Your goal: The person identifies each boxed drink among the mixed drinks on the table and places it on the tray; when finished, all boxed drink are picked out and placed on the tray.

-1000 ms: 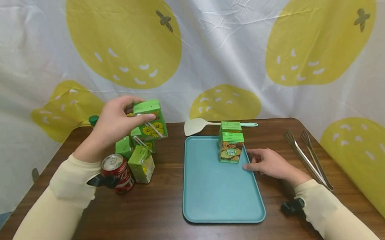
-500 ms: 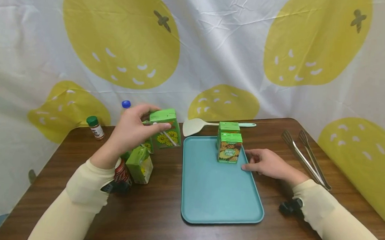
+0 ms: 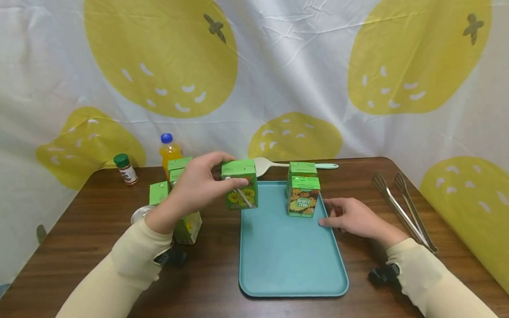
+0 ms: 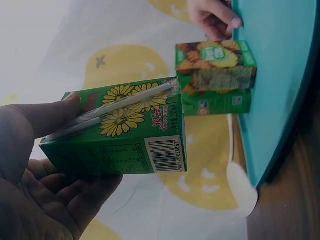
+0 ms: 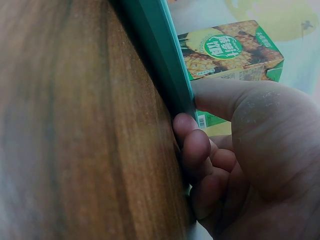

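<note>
My left hand (image 3: 198, 187) grips a green juice box (image 3: 251, 191) near the tray's far left corner, thumb over its front. In the left wrist view, yellow flowers, a wrapped straw and a barcode show on this juice box (image 4: 135, 117); its lower end appears raised off the tray. My right hand (image 3: 356, 218) pinches the right rim of the blue-green tray (image 3: 293, 255); in the right wrist view, the thumb lies on the inner side and curled fingers touch the outside. Upright on the tray's far right stand a pineapple juice box (image 3: 304, 199) and another green box (image 3: 303, 167) behind it.
At the left stand several green cartons (image 3: 159, 192), a can (image 3: 140, 213) mostly behind my wrist, an orange drink bottle (image 3: 169, 153) and a green-capped spice jar (image 3: 128, 172). A turner (image 3: 262, 166) lies behind the tray, metal tongs (image 3: 405, 213) to its right.
My left hand has carried the green juice box rightward and slightly lower, from above the left-hand cartons to the tray's edge. The bottle and jar behind it came into sight. My right hand stays put.
</note>
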A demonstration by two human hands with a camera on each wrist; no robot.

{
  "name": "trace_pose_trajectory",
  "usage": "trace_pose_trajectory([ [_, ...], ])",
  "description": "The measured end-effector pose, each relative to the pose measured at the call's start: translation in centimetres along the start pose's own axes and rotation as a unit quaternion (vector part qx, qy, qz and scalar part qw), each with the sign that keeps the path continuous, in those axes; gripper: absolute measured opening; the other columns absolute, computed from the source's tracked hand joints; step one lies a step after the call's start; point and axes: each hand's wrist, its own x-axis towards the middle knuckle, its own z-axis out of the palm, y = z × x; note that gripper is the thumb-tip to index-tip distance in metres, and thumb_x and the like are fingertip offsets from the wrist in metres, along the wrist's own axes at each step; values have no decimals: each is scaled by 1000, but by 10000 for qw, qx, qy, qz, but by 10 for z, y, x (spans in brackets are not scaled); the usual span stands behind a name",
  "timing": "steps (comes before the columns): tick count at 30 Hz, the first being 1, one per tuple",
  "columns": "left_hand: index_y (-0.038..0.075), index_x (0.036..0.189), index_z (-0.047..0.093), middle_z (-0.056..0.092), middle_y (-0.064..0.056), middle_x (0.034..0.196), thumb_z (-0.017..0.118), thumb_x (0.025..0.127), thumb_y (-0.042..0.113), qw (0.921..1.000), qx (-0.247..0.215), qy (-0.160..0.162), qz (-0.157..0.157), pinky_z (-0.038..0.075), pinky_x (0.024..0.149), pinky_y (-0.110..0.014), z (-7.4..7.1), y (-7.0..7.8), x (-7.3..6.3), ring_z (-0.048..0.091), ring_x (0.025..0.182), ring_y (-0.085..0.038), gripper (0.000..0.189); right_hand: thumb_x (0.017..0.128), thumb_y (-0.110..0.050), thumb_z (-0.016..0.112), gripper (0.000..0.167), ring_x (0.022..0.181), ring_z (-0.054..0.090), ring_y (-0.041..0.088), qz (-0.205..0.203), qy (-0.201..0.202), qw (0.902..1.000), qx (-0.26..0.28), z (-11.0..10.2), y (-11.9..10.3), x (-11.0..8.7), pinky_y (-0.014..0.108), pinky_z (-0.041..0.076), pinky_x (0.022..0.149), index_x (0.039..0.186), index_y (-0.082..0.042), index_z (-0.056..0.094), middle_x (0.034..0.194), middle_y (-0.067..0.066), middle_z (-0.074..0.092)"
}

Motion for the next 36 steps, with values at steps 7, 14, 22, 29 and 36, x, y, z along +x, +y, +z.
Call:
trace_pose_trajectory([
  [7, 7, 122, 77, 73, -5, 108, 95, 92, 23, 9999, 94, -133, 17, 62, 74, -34, 23, -2, 0, 75, 87, -14, 39, 99, -31, 87, 79, 63, 59, 15, 14, 31, 10000, -52, 1, 1, 0, 30, 47, 56, 155, 13, 54, 79, 1, 66],
  [14, 10, 121, 77, 71, -1, 101, 95, 92, 27, 9988, 287, -318, 248, 54, 71, -34, 48, -5, 2, 66, 80, -20, 38, 99, -32, 86, 79, 63, 59, 16, 36, -5, 10000, -44, 2, 3, 1, 30, 46, 55, 156, 13, 53, 79, 1, 66],
  [22, 10, 126, 76, 73, 0, 109, 93, 94, 31, 9975, 312, -582, 247, 51, 69, -35, 73, -3, 4, 55, 68, -14, 42, 98, -32, 87, 79, 62, 59, 16, -38, 23, 10000, -78, 0, 2, 1, 30, 45, 54, 155, 12, 54, 78, 1, 66],
  [29, 8, 129, 74, 74, 1, 106, 93, 95, 29, 9958, 322, -720, 460, 50, 71, -32, 92, -5, 7, 56, 69, -14, 44, 98, -33, 87, 80, 62, 59, 16, -16, 7, 10000, -39, 0, 0, 0, 30, 45, 55, 155, 12, 54, 79, 0, 66],
  [36, 9, 127, 74, 73, 2, 102, 93, 95, 29, 9939, 403, -863, 556, 51, 71, -29, 109, -7, 7, 61, 74, -13, 43, 99, -33, 87, 80, 63, 59, 16, -83, 0, 9999, -70, 0, 2, 1, 30, 46, 55, 155, 14, 54, 79, 1, 66],
])
